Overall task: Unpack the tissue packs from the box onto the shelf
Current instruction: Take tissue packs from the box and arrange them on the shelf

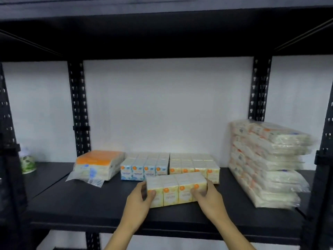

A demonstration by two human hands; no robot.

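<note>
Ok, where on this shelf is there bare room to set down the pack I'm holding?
Bare shelf lies front left, before the orange-topped pack and blue packs. Crowded: back row and the tall stack at right.

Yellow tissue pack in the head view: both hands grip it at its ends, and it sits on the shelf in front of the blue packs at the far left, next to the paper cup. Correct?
Not quite. The head view shows the left hand and right hand gripping the yellow tissue pack at its ends on the shelf, but it sits in front of the yellow packs mid-shelf, far from the paper cup.
</note>
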